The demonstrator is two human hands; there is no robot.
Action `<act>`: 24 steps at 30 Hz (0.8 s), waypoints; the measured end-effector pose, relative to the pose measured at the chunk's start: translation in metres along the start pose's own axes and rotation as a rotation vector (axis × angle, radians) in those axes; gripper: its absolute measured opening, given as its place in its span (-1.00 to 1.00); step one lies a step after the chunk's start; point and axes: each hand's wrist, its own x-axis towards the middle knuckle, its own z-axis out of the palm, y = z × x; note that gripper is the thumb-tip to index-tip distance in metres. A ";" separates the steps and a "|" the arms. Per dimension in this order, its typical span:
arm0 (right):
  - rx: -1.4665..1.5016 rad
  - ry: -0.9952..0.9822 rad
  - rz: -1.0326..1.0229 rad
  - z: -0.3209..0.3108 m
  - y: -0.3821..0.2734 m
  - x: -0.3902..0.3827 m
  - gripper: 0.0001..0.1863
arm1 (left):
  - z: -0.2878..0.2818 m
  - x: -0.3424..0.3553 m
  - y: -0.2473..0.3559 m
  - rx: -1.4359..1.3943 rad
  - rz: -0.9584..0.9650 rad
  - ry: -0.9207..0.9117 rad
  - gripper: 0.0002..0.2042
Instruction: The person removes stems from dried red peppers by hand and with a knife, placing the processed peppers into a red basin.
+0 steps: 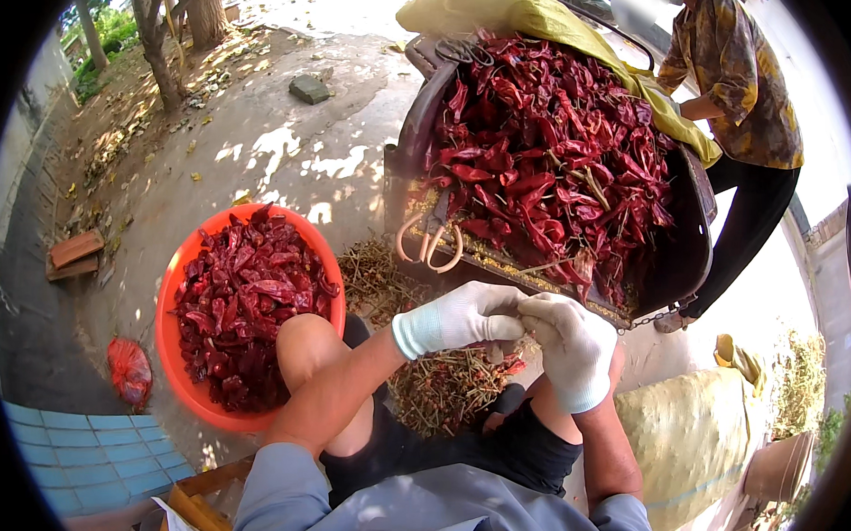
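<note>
My left hand (461, 318), in a white knit glove, meets my right hand (573, 343), gloved alike, above my knees. Both have their fingers closed and pressed together at the tips; whatever they pinch is hidden. Just beyond them, a cart (698, 254) is heaped with dried red chili peppers (554, 155). Scissors (431, 239) with pale orange handles rest at its near left corner, blades partly out of sight. To my left stands an orange basin (168, 348) holding more red chili peppers (247, 302). Beneath my hands lies a pile of stems (445, 393).
Another person (740, 81) stands at the cart's far right, by a yellow-green sack (528, 14). A stuffed pale sack (689, 434) lies to my right. Leftward are a red plastic bag (129, 373), bricks (75, 252) and blue tiles (92, 456). A stone (309, 88) lies farther off.
</note>
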 end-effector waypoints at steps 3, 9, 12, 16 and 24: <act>0.054 -0.026 0.093 0.010 0.005 -0.007 -0.80 | 0.001 0.000 -0.014 0.854 0.343 0.261 -0.69; 0.860 -0.024 0.901 0.025 0.026 -0.016 -0.91 | 0.007 -0.002 -0.027 1.188 0.481 0.478 -0.77; 1.589 0.080 0.901 0.040 0.052 -0.025 -0.84 | 0.007 0.002 -0.024 1.233 0.638 0.514 -0.80; 1.837 0.458 0.911 0.051 0.093 -0.016 -0.85 | 0.012 0.000 -0.023 0.883 0.561 0.557 -0.84; -0.338 0.170 0.413 0.046 0.122 0.007 -0.60 | -0.010 -0.006 -0.002 -0.390 0.264 0.499 -0.53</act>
